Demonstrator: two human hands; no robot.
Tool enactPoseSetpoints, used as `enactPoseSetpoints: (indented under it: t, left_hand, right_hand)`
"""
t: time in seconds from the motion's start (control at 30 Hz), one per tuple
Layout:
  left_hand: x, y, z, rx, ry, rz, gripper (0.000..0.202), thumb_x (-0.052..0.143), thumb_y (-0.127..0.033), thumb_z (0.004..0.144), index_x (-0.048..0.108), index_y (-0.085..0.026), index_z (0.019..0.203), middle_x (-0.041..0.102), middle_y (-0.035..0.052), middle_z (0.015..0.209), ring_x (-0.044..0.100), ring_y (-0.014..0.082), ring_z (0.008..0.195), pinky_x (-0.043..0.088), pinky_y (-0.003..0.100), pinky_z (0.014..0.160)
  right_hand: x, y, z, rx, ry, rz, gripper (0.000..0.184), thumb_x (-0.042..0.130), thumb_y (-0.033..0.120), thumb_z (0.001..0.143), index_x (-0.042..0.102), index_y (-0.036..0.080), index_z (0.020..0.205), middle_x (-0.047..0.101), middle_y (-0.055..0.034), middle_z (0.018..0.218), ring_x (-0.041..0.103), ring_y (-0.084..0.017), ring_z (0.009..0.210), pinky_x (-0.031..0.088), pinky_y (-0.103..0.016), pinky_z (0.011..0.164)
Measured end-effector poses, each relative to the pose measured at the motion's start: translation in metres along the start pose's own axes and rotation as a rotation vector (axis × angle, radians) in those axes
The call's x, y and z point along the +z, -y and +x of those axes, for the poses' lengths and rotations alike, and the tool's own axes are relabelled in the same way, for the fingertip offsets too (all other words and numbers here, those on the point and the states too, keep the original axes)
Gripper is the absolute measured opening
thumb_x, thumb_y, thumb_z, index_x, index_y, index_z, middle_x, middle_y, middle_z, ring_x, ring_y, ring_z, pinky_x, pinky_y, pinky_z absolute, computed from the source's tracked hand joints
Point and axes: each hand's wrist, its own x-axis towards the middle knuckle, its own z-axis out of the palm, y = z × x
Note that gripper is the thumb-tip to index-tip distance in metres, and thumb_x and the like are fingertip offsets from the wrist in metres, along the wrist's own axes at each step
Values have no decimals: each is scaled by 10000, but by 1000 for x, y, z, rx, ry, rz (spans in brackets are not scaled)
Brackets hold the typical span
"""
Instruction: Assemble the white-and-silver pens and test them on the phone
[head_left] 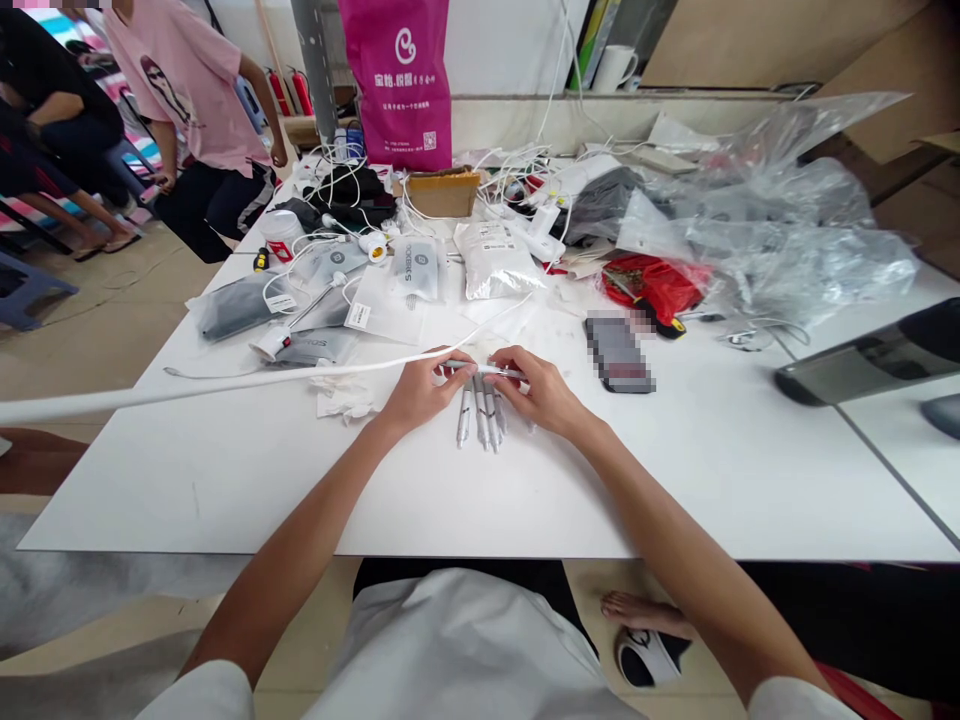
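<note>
Both hands were closed on one slim white pen (489, 369), the left hand (431, 388) pinching its left end and the right hand (541, 390) its right end, so that it lay crosswise near the middle of the white table (300, 510). Just below it, nearer the wearer, loose pens (482, 412) lay side by side, pointing toward the near edge; at least three could be told apart, and the right hand partly hid others. The handling seemed to be partway along, with one pen in the fingers and the rest lying out of the grip; whether any of those had been dealt with or were waiting could not be told, nor whether the held one was complete. As for writing, the tall magenta bag (405, 60) at the far side carried a white swirl logo, large Chinese characters beginning 宝怡, smaller lines too fine to read and a square code near its lower right corner. A grey packet (426, 285) in front of it bore a round emblem and sideways capitals that seemed to start with S, the rest uncertain. The plump white parcel (491, 275) to its right had a printed label, and the white tub (283, 222) farther left a red one, both illegible.
</note>
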Motion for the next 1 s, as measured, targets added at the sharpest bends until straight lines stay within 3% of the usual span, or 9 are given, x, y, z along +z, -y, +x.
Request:
enactPoseSetpoints:
  t: [0.2, 0.37, 0.57, 0.73, 1.0]
  left_hand:
    - [3, 5, 1, 43, -2, -1, 169, 736, -358, 965, 807, -237, 1059, 823, 50, 1080, 745, 230, 1013, 538, 349, 899]
    - [3, 5, 1, 43, -1, -3, 146, 736, -316, 961, 807, -240, 1063, 824, 46, 1083, 745, 228, 1034, 528, 350, 906]
    - [3, 4, 1, 39, -9, 7, 156, 733, -345, 977, 812, -242, 1063, 825, 44, 1088, 742, 222, 1011, 526, 343, 888]
    - [4, 7, 1, 49, -6, -5, 149, 740, -320, 973, 814, -232, 1068, 823, 49, 1081, 744, 220, 1009, 531, 335, 890]
    - [4, 8, 0, 108, -23, -9, 180, 765, -328, 966, 818, -241, 1114, 818, 61, 1115, 742, 226, 1057, 532, 338, 907]
  right_hand:
    - [-2, 1, 1, -44, 12, -33, 273, 491, 448, 1134, 671, 243, 1142, 712, -67, 954, 620, -189, 751, 489, -345, 692]
    - [0, -2, 1, -36, 14, -45, 244, 590, 462, 1094, 661, 239, 1163, 726, -71, 1013, 627, -187, 765, 486, -329, 678]
    - [0, -5, -1, -45, 91, -141, 305, 438, 418, 1152, 678, 242, 1217, 706, -80, 989, 632, -201, 783, 458, -338, 706]
    - [0, -6, -2, -29, 68, -113, 285, 552, 476, 1111, 652, 246, 1246, 742, -81, 1075, 645, -191, 759, 479, -328, 704]
    - [0, -2, 0, -41, 76, -137, 317, 411, 399, 1161, 680, 233, 1182, 708, -64, 940, 651, -205, 794, 472, -331, 732]
